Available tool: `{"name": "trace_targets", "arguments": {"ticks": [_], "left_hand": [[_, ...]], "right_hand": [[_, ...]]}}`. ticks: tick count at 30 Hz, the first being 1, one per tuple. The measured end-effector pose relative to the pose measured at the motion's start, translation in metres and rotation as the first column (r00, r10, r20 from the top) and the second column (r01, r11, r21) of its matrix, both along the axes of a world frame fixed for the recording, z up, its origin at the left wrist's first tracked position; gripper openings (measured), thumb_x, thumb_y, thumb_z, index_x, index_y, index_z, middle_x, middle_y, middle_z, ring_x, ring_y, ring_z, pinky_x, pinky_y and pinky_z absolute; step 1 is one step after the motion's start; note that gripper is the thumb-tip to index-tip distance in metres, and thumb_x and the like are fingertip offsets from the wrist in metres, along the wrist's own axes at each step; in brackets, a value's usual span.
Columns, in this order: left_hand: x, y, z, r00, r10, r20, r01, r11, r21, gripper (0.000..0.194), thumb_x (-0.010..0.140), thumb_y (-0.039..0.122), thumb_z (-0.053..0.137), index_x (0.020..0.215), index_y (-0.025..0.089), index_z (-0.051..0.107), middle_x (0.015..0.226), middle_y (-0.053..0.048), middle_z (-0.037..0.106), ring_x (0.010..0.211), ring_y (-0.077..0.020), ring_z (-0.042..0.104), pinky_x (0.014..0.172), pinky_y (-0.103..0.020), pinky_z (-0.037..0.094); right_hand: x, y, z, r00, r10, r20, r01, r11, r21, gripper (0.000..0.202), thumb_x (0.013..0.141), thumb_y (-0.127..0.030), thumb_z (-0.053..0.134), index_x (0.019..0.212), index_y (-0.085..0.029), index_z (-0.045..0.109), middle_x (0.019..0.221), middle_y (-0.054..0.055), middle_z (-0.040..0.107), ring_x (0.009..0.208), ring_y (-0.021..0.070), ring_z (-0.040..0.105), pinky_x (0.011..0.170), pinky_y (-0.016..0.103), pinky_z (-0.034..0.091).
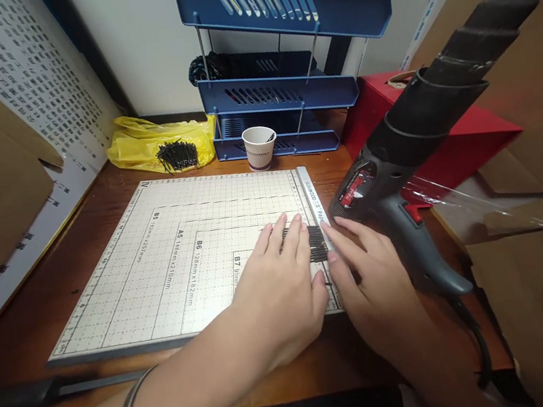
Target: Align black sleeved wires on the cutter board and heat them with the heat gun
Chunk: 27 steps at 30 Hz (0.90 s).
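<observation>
My left hand (pixel 279 280) lies flat with its fingers stretched out over a row of thin black strips (pixel 317 241). The strips lie side by side on a white paper-trimmer board (pixel 119 272) printed with a grid and paper sizes. Their right ends are at the board's raised edge strip (pixel 309 191). From the right, my right hand (pixel 375 276) rests its fingertips at that edge strip, fingers apart and gripping nothing. My left palm and fingers hide part of the strips, so I cannot tell exactly what they are.
A grey heat gun (pixel 397 165) stands to the right, its black nozzle pointing up. Behind the board are a paper cup (pixel 261 154), a blue tiered tray (pixel 281 97) and a yellow bag (pixel 135 152) with a black bundle (pixel 177 155). The trimmer's arm (pixel 21 399) lies front left.
</observation>
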State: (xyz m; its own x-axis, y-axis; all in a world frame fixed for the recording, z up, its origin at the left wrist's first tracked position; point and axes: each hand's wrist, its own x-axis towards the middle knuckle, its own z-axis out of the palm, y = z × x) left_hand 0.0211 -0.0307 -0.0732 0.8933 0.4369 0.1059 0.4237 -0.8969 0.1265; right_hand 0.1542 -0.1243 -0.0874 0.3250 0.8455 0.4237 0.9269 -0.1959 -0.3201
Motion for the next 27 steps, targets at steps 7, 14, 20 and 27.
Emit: {"name": "trace_targets", "arguments": {"ticks": [7, 14, 20, 27], "left_hand": [[0.010, -0.009, -0.001, 1.000, 0.020, -0.009, -0.020, 1.000, -0.003, 0.068, 0.104, 0.035, 0.017, 0.153, -0.010, 0.029, 0.162, -0.029, 0.022, 0.153, -0.0377, 0.015, 0.126, -0.051, 0.019], [0.009, -0.009, -0.001, 1.000, 0.014, -0.013, -0.014, 1.000, 0.004, 0.066, 0.104, 0.035, 0.019, 0.154, -0.007, 0.029, 0.163, -0.026, 0.022, 0.153, -0.0357, 0.015, 0.126, -0.049, 0.020], [0.012, -0.007, -0.001, 1.000, 0.001, 0.021, -0.001, 1.000, -0.010, 0.062, 0.106, 0.033, 0.016, 0.155, -0.003, 0.031, 0.164, -0.020, 0.024, 0.154, -0.0318, 0.018, 0.125, -0.050, 0.023], [-0.005, -0.006, 0.019, 0.994, 0.000, 0.105, -0.006, 0.998, 0.058, 0.059, 0.106, 0.032, 0.020, 0.155, 0.001, 0.034, 0.162, -0.015, 0.033, 0.154, -0.0247, 0.025, 0.128, -0.048, 0.015]], "right_hand": [[-0.004, -0.014, 0.016, 0.997, -0.017, -0.079, 0.023, 0.997, 0.067, 0.031, 0.097, -0.028, 0.046, 0.109, -0.026, 0.075, 0.119, 0.007, 0.066, 0.109, 0.0225, 0.061, 0.092, 0.042, 0.051], [-0.003, -0.011, 0.018, 0.997, 0.026, -0.066, -0.014, 0.983, 0.183, 0.030, 0.095, -0.024, 0.049, 0.105, -0.022, 0.077, 0.117, 0.005, 0.072, 0.108, 0.0202, 0.065, 0.095, 0.038, 0.052], [-0.011, -0.014, 0.003, 0.992, 0.039, -0.122, -0.010, 0.973, 0.231, 0.030, 0.096, -0.022, 0.051, 0.112, -0.018, 0.076, 0.123, 0.005, 0.071, 0.116, 0.0162, 0.062, 0.100, 0.030, 0.049], [-0.014, -0.014, -0.005, 0.994, 0.034, -0.103, 0.004, 0.939, 0.345, 0.027, 0.093, -0.018, 0.054, 0.106, -0.014, 0.078, 0.121, 0.008, 0.073, 0.113, 0.0183, 0.064, 0.101, 0.032, 0.049]]}}
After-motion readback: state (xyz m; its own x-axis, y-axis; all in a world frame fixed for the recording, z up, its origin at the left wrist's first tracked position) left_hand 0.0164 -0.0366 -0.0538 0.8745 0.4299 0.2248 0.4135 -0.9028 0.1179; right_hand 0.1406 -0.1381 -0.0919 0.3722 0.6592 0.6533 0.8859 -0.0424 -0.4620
